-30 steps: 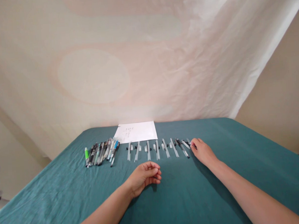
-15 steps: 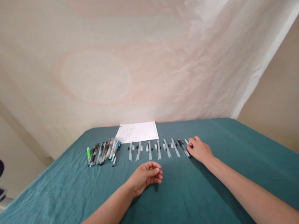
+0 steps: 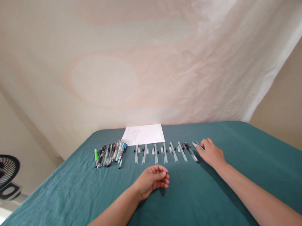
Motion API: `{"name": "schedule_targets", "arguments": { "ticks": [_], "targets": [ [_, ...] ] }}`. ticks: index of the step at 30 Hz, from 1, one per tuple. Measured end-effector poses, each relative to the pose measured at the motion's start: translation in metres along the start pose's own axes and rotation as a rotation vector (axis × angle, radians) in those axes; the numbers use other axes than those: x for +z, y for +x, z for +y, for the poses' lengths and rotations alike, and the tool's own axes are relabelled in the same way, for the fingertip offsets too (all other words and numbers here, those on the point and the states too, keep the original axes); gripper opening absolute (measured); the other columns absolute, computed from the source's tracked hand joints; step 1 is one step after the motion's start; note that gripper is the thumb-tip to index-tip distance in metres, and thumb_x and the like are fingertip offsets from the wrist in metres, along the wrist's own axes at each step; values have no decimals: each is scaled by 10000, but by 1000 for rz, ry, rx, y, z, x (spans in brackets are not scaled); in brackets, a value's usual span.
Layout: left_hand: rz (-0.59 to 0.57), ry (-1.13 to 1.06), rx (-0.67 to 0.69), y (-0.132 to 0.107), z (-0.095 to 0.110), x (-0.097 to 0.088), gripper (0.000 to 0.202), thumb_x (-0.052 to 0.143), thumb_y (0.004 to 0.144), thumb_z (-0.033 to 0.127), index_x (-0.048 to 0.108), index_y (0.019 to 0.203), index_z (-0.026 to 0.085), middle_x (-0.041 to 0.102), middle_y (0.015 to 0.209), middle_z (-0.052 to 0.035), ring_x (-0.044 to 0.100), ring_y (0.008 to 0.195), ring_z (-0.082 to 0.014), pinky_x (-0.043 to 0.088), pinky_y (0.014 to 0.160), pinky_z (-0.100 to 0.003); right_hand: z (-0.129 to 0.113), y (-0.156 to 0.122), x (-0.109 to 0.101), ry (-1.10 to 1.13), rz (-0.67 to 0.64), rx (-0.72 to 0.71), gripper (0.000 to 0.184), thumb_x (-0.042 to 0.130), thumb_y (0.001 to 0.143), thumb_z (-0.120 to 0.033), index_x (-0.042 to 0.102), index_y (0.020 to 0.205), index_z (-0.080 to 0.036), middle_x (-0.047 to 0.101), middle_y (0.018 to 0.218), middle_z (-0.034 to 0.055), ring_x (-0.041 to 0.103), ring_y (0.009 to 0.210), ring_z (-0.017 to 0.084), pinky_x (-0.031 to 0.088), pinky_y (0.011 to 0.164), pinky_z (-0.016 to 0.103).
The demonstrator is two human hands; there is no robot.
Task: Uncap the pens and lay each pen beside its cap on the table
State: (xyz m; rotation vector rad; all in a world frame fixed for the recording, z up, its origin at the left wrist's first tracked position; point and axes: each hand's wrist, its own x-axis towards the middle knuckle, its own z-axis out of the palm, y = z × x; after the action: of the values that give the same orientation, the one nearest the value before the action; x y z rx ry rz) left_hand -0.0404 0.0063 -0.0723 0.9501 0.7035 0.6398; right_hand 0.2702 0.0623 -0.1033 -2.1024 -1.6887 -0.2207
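We've got the right hand (image 3: 212, 153) with thumb and forefinger slightly parted at a pale pen (image 3: 194, 144) beside the black pens (image 3: 191, 152), hold unclear, left hand (image 3: 152, 180) loosely curled, empty.

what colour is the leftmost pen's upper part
The leftmost pen is mainly bright green there; head view.

Open cloth (image 3: 264, 157) right of the right hand (image 3: 212, 153), a row of pens (image 3: 165, 155) in the way leftward.

From my head, the camera looks forward and down past my nearby left hand (image 3: 154, 181) at lower centre, toward the pale backdrop (image 3: 161, 68) filling the frame's top.
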Motion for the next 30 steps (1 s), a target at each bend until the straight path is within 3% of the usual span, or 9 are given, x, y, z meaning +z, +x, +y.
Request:
{"name": "schedule_targets", "arguments": {
  "ticks": [4, 8, 10, 12, 14, 15, 20, 26, 30],
  "targets": [
    [31, 107, -11, 0, 1, -1, 246, 644, 735, 308, 554, 887, 135, 588, 745, -40, 582, 620, -116, 492, 627, -277, 20, 6, 3, 120, -18, 89, 317, 343, 880, -435, 559, 831, -208, 593, 843, 37, 532, 696, 148, 251, 513, 225],
    [210, 513, 148, -8, 34, -28, 292, 594, 747, 395, 577, 896, 144, 503, 601, 21, 489, 504, -89, 436, 497, -216, 35, 11, 7, 148, -111, 163, 417, 302, 883, -462, 573, 700, -203, 595, 647, 34, 515, 597, 145, 247, 500, 221],
    [403, 805, 270, -18, 64, -59, 305, 556, 761, 412, 590, 913, 149, 523, 617, 18, 498, 535, -100, 423, 512, -208, 37, 12, 9, 150, -120, 172, 441, 302, 874, -486, 585, 682, -207, 604, 645, 39, 510, 584, 147, 237, 492, 221],
    [709, 1137, 311, -28, 95, -96, 316, 508, 779, 416, 601, 953, 170, 596, 705, 5, 540, 610, -118, 420, 566, -209, 36, 11, 10, 149, -125, 184, 451, 315, 859, -517, 600, 682, -215, 617, 666, 43, 506, 582, 151, 226, 488, 224],
    [981, 1434, 140, -36, 119, -134, 321, 473, 787, 406, 606, 996, 202, 649, 815, 5, 581, 721, -135, 414, 627, -204, 34, 11, 9, 144, -131, 193, 455, 331, 844, -539, 615, 683, -222, 627, 684, 46, 506, 585, 155, 221, 489, 226],
    [1026, 1474, 75, -39, 127, -151, 310, 489, 771, 382, 620, 978, 192, 661, 845, -10, 589, 766, -153, 410, 638, -210, 34, 11, 9, 142, -133, 196, 455, 337, 840, -543, 623, 686, -225, 632, 692, 48, 508, 589, 157, 221, 491, 227],
    [1066, 1579, -162, -35, 136, -195, 234, 570, 682, 342, 662, 838, 194, 686, 860, -42, 604, 840, -211, 411, 642, -228, 34, 10, 7, 127, -140, 213, 460, 337, 838, -542, 649, 724, -224, 648, 721, 63, 523, 606, 163, 225, 489, 233],
    [1061, 1639, -369, -18, 137, -202, 222, 622, 685, 320, 656, 861, 188, 662, 961, -92, 596, 910, -264, 448, 678, -285, 34, 10, 6, 114, -143, 216, 462, 339, 838, -539, 660, 735, -223, 659, 743, 71, 536, 609, 167, 236, 486, 236],
    [1056, 1650, -490, -12, 140, -203, 274, 571, 804, 313, 591, 1018, 143, 605, 1035, -98, 581, 923, -220, 479, 743, -343, 33, 10, 6, 118, -147, 214, 467, 328, 837, -549, 658, 741, -232, 661, 748, 71, 542, 613, 179, 235, 480, 238]
  ]
}}
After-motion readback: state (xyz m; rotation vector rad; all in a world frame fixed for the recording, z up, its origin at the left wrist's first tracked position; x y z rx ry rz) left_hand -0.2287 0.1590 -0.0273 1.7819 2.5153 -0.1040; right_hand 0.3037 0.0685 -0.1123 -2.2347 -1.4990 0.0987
